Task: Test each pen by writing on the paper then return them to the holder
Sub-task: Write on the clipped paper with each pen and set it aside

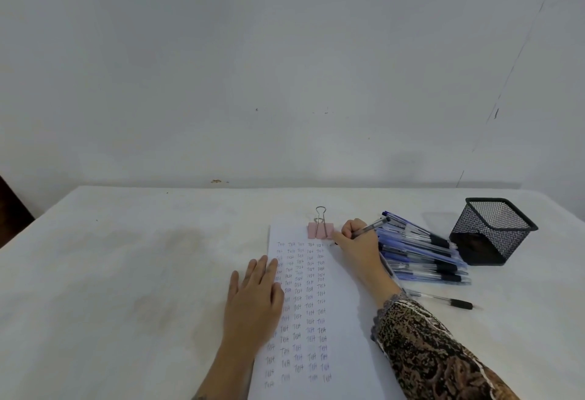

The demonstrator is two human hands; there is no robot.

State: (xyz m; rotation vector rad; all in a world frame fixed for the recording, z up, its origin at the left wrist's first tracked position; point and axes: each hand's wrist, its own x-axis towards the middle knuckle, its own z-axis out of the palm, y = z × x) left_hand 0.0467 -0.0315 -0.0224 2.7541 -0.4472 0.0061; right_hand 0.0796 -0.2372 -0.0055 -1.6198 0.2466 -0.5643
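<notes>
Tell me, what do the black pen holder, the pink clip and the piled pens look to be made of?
The pen holder looks like black metal mesh: a fine see-through grid under a solid rim. The clip seems metal too, its body painted matte pink, with bare silvery wire handles. The pens look like clear plastic barrels, with dark matte grips, possibly rubber.

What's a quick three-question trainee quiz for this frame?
1. Fill in: the left hand lies flat on the left edge of the ___.
2. Which hand grips a pen? A) left hand B) right hand C) both
3. True or false: pens stand in the holder.
Key: 1 paper; 2 B; 3 false.
</notes>
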